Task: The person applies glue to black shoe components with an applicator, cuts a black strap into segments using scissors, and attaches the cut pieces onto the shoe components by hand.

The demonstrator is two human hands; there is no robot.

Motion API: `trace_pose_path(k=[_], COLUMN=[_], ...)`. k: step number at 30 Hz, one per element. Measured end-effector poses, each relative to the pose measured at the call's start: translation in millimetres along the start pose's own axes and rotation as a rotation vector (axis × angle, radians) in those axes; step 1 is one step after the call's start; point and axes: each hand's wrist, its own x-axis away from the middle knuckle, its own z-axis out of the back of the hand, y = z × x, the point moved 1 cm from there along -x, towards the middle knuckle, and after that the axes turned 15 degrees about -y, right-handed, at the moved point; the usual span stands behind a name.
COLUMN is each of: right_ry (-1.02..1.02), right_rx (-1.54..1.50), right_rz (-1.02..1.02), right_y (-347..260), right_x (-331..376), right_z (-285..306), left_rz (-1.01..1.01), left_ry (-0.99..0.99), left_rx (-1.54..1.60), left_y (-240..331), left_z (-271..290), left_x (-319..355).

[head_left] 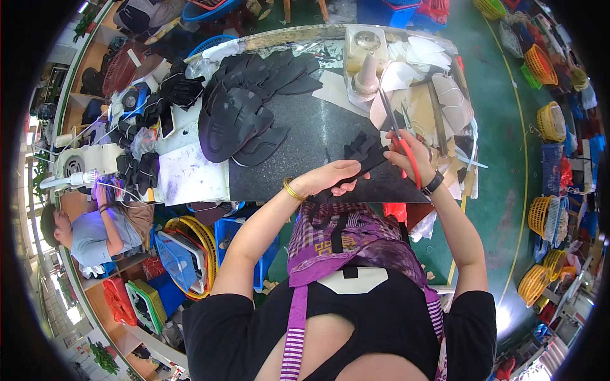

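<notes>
Left hand (343, 176) and right hand (410, 159) come close together over the near part of the tabletop (305, 130), both with fingers bent inward. The tabletop is dark in the middle, with a smudged white area (190, 178) to the left. Past that end, a co-worker (98, 241) is at a cream machine (98, 159). On the tabletop's far left part lies a heap of black pieces (238, 105), flat and curved, overlapping one another. Toward the far right stands a cream device (366, 43) with a round top; pale sheets (427, 54) spread beside it, and a cone (366, 79) stands upright just in front. A dark bar (438, 117) lies beyond the right hand. Red-handled scissors (394, 132) sit in the right hand, its fingers wrapped about the handles, blades pointing away from the person. Just left of them, black strips (365, 149) are gripped in a bunch between the left hand's thumb and curled fingers, above the tabletop; whether the right hand touches them is unclear. Gold bangles (293, 188) circle the left wrist, a black band (433, 183) the right.
</notes>
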Motion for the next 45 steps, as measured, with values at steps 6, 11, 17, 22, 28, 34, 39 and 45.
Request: trace_pose_path(k=[6, 11, 17, 22, 28, 34, 39, 45], right_ry=[-0.038, -0.246, -0.249, -0.275, -0.326, -0.338, -0.275, -0.325], right_rx=[-0.192, 0.134, 0.106, 0.061, 0.069, -0.033, 0.077, 0.097], right_rz=[-0.262, -0.168, -0.14, -0.128, -0.086, -0.051, -0.04, -0.483], right_y=[26, 53, 35, 37, 46, 55, 47, 40], right_x=[17, 48, 18, 10, 6, 9, 10, 19], right_z=[10, -17, -27, -26, -22, -23, -24, -20], left_rz=[-0.076, -0.135, -0.159, -0.167, -0.126, -0.097, -0.082, -0.038], left_ry=[0.143, 0.213, 0.177, 0.234, 0.234, 0.191, 0.169, 0.158], left_rx=[-0.06, 0.004, 0.068, 0.12, 0.128, 0.139, 0.123, 0.126], left_y=[-1, 10, 7, 5, 8, 3, 2, -6], left_z=[14, 19, 16, 18, 20, 24, 26, 32], left_x=[3, 1, -13, -18, -16, -19, -22, -26])
